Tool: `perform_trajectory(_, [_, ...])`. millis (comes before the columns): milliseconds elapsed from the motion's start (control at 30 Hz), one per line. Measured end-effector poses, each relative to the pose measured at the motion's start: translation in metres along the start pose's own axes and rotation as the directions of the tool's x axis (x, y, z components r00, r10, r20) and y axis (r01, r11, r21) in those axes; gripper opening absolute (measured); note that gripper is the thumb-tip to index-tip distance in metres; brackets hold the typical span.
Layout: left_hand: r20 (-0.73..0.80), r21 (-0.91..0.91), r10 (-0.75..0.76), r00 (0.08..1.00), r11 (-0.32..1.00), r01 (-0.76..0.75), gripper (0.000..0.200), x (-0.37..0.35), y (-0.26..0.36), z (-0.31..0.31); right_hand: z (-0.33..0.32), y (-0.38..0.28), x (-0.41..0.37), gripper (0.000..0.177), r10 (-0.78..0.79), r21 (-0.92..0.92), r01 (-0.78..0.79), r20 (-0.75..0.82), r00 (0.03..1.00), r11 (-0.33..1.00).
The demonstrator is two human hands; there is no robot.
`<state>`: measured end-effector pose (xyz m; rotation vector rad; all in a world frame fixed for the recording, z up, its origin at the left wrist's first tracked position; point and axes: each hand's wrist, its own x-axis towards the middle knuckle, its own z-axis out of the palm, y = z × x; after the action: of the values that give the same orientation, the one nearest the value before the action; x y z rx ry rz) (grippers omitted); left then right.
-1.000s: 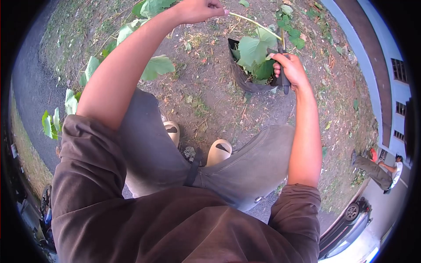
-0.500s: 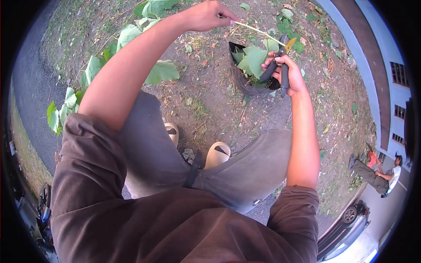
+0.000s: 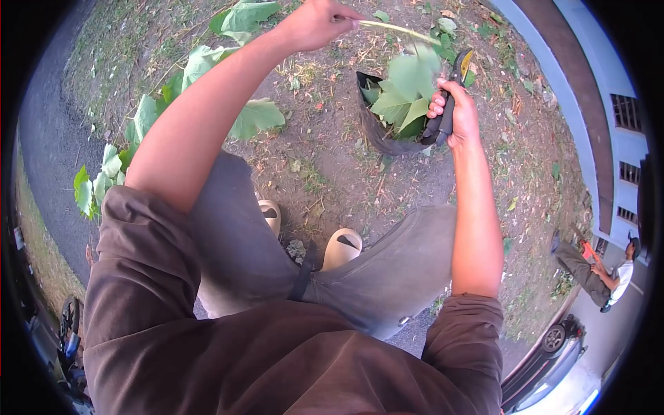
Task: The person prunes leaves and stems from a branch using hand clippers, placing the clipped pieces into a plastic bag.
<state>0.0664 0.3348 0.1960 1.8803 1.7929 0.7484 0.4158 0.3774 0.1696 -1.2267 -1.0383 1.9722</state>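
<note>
Pinched in the fingers of my left hand (image 3: pixel 324 24) is a thin pale green stem (image 3: pixel 398 28) that reaches right across the top of the view. My right hand (image 3: pixel 459 114) is wrapped round black-handled pruning shears (image 3: pixel 456 90) with a yellow mark near the blade. Their handles are squeezed together, and the blades stand apart from the stem. A broad green leaf (image 3: pixel 413 75) hangs just below the stem, above a dark open bag (image 3: pixel 387 142) on the ground. More cut leaves (image 3: pixel 394 107) fill the bag, beside my right hand.
A leafy vine branch (image 3: pixel 145 114) lies under and beyond my left arm. My sandals (image 3: pixel 342 249) rest on bare, littered soil. At the right are a blue wall (image 3: pixel 560 69), another person (image 3: pixel 598 273) holding something orange, and a parked car (image 3: pixel 546 360).
The shears' handles have closed and moved slightly right, away from the stem. The stem end is shorter, and a leaf is now separate above the bag. My left hand has shifted slightly up and left.
</note>
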Motion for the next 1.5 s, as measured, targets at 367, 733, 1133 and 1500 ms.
perform_trajectory(367, [0.178, -0.359, 0.013, 0.984, 0.932, 0.053, 0.032, 0.002, 0.009, 0.005, 0.016, 0.018, 0.001, 0.023, -0.112, -0.335, 0.149, 0.126, 0.986, 0.930])
perform_trajectory(733, [0.190, -0.162, 0.117, 0.975, 0.983, -0.087, 0.031, -0.011, 0.030, 0.010, 0.028, 0.002, -0.012, 0.016, -0.114, -0.218, 0.111, -0.004, 0.993, 0.970])
perform_trajectory(1133, [0.162, -0.132, -0.021, 0.987, 0.990, 0.042, 0.029, 0.004, -0.006, -0.011, -0.003, 0.000, -0.001, 0.015, -0.149, -0.044, 0.142, -0.217, 0.965, 0.989])
perform_trajectory(1500, [0.166, -0.279, -0.043, 0.985, 0.956, 0.089, 0.035, -0.001, 0.013, 0.000, 0.012, 0.017, -0.003, 0.034, -0.004, -0.298, 0.034, 0.100, 0.995, 0.954])
